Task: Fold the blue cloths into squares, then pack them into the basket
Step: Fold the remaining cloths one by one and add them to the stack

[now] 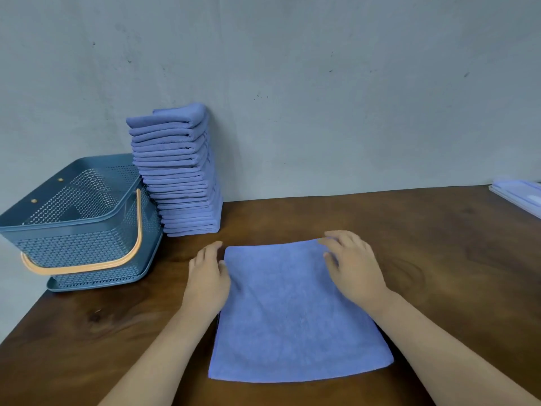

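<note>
A blue cloth [295,315] lies flat on the brown wooden table [439,259] in front of me, folded into a rectangle. My left hand [209,276] rests on its left edge near the far corner, fingers together and flat. On the far right corner lies my right hand [351,265] with fingers spread, pressing the cloth down. A tall stack of folded blue cloths [178,174] leans against the wall at the back left. The blue perforated basket [79,230] with an orange handle stands left of the stack and looks empty.
A grey wall runs behind the table. A pale flat object [518,194] lies at the table's far right edge. The table's left edge passes just under the basket.
</note>
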A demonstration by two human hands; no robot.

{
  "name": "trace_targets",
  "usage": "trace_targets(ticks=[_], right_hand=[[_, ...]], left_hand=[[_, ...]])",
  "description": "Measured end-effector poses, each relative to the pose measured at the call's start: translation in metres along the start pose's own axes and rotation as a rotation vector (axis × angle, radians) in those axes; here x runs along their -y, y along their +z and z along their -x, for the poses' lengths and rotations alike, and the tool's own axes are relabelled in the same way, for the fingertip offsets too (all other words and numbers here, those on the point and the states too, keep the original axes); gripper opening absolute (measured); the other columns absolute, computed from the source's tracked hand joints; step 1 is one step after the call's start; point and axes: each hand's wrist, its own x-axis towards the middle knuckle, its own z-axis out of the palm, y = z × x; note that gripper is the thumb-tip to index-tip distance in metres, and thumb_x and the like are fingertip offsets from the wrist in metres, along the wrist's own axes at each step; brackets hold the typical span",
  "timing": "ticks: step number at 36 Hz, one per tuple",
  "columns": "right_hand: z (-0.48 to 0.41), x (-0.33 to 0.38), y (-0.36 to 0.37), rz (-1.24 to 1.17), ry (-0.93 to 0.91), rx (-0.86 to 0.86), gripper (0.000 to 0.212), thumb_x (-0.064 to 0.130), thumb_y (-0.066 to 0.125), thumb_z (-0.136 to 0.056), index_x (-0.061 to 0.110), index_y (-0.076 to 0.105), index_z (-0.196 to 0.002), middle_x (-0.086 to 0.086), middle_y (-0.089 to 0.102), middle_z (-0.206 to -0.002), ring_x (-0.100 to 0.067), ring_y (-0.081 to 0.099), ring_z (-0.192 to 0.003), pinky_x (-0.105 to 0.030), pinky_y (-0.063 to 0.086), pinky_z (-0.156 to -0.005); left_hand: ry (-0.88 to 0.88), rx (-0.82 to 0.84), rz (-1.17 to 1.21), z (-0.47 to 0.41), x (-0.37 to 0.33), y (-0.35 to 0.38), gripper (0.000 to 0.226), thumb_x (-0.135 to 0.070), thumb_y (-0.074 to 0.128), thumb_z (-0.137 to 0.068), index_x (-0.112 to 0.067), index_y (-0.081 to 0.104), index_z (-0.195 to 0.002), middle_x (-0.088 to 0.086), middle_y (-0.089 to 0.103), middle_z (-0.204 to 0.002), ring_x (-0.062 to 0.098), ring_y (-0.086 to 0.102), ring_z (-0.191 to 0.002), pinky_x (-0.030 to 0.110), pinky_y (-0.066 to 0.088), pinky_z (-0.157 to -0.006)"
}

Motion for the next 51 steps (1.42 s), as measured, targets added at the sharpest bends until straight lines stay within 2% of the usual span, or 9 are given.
trace_targets(ticks=[3,6,13,20,25,30,40,45,51], right_hand=[[-0.007,0.013,-0.002,-0.052,-0.127,0.29,0.043,0.046,0.048,-0.106,0.042,0.054,-0.148,0.015,0.043,-0.16,-0.01,0.035,-0.15,-0.039,0.029,-0.123],[-0.006,0.014,0.009,0.011,-0.098,0.495,0.061,0.068,0.038,-0.104,0.05,0.03,-0.161,0.015,0.014,-0.174,-0.011,0.007,-0.162,-0.036,0.011,-0.13],[-0.002,0.008,0.013,0.073,-0.037,0.567,0.074,0.085,0.019,-0.096,0.057,0.0,-0.163,0.018,-0.015,-0.173,-0.008,-0.018,-0.16,-0.039,-0.005,-0.131],[-0.003,0.01,0.015,0.09,-0.043,0.577,0.074,0.084,0.016,-0.097,0.056,-0.004,-0.162,0.015,-0.016,-0.174,-0.01,-0.02,-0.16,-0.041,-0.006,-0.131],[-0.002,0.015,0.012,0.092,-0.01,0.577,0.075,0.087,0.015,-0.094,0.06,-0.006,-0.161,0.017,-0.018,-0.173,-0.017,-0.02,-0.161,-0.044,-0.008,-0.131],[-0.001,0.017,0.01,0.108,0.064,0.591,0.079,0.092,0.015,-0.089,0.062,-0.007,-0.159,0.01,-0.018,-0.175,-0.024,-0.023,-0.16,-0.052,-0.007,-0.13],[0.006,0.046,-0.013,0.275,0.061,0.585,0.073,0.076,0.013,-0.1,0.045,0.009,-0.166,0.0,-0.002,-0.177,-0.03,-0.007,-0.163,-0.064,-0.005,-0.126],[0.059,0.093,-0.019,0.129,0.03,0.616,0.096,0.068,-0.013,-0.079,0.037,0.009,-0.168,0.006,-0.004,-0.177,-0.019,-0.006,-0.163,-0.051,0.005,-0.13],[0.101,0.08,-0.041,0.106,0.017,0.58,0.07,0.074,0.008,-0.101,0.049,-0.007,-0.165,0.015,-0.021,-0.173,-0.009,-0.022,-0.159,-0.042,-0.005,-0.132]], left_hand=[[0.3,0.006,-0.101,0.025,-0.034,0.003,0.043,-0.014,0.057,-0.101,-0.021,0.056,-0.143,-0.004,0.058,-0.143,0.022,0.051,-0.131,0.038,0.041,-0.113],[0.459,0.272,-0.308,0.053,-0.046,0.02,0.05,-0.05,0.041,-0.106,-0.034,0.046,-0.153,-0.016,0.047,-0.157,0.008,0.037,-0.149,0.037,0.025,-0.125],[0.225,0.476,-0.518,0.066,-0.018,0.004,0.071,-0.078,0.015,-0.102,-0.052,-0.007,-0.164,-0.021,-0.024,-0.171,0.008,-0.027,-0.157,0.042,-0.01,-0.13],[0.173,0.333,-0.633,0.032,-0.051,0.008,0.078,-0.073,0.007,-0.096,-0.036,0.026,-0.162,-0.001,0.014,-0.175,0.023,0.009,-0.161,0.049,0.017,-0.127],[0.157,0.537,-0.58,0.001,-0.053,0.035,0.078,-0.082,0.018,-0.098,-0.048,-0.002,-0.166,-0.01,-0.015,-0.176,0.025,-0.02,-0.162,0.058,-0.009,-0.128],[0.073,0.492,-0.6,-0.015,-0.035,0.036,0.089,-0.092,0.012,-0.089,-0.05,-0.008,-0.164,-0.009,-0.021,-0.175,0.025,-0.024,-0.16,0.059,-0.01,-0.128],[0.243,0.394,-0.598,0.021,-0.064,0.034,0.064,-0.06,0.02,-0.11,-0.034,0.015,-0.168,-0.006,0.001,-0.178,0.022,-0.007,-0.163,0.06,-0.003,-0.129],[0.315,0.509,-0.522,0.087,-0.063,0.026,0.06,-0.055,0.02,-0.111,-0.04,0.01,-0.168,-0.018,-0.002,-0.176,0.009,-0.008,-0.162,0.05,-0.004,-0.131],[0.294,0.444,-0.559,0.12,-0.024,-0.01,0.067,-0.073,0.012,-0.105,-0.051,-0.011,-0.164,-0.02,-0.025,-0.172,0.006,-0.03,-0.156,0.04,-0.01,-0.131]])
